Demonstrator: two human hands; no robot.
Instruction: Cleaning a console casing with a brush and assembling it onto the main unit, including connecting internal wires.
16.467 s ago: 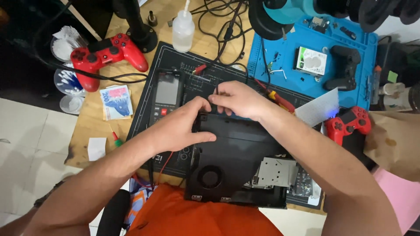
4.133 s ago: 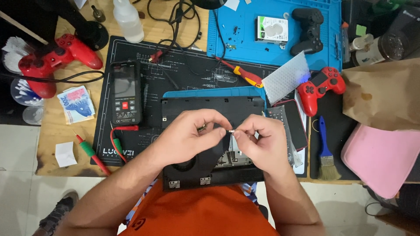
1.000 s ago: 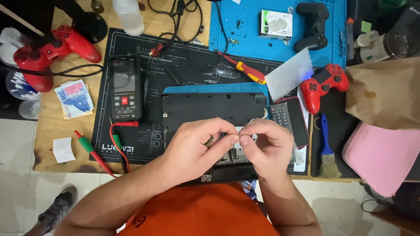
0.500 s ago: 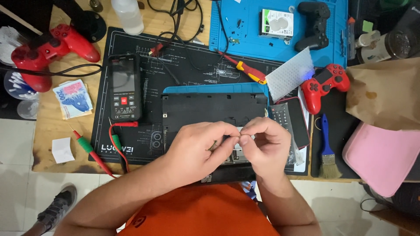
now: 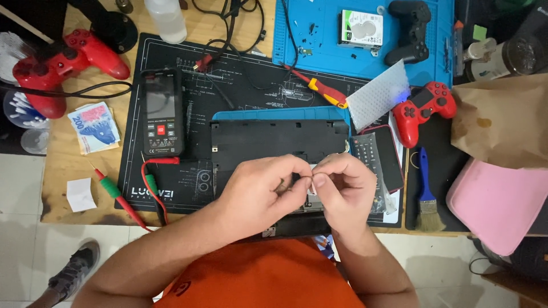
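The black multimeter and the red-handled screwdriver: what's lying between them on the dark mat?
In the head view, between multimeter and screwdriver, only black cables cross the mat.

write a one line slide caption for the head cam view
Left hand and right hand pinch a small part over an opened black console on a cluttered repair mat.

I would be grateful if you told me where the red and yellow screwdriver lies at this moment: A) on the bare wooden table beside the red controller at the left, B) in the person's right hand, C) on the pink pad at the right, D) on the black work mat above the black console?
D: the red and yellow screwdriver lies on the black work mat, above the black console, in neither hand.
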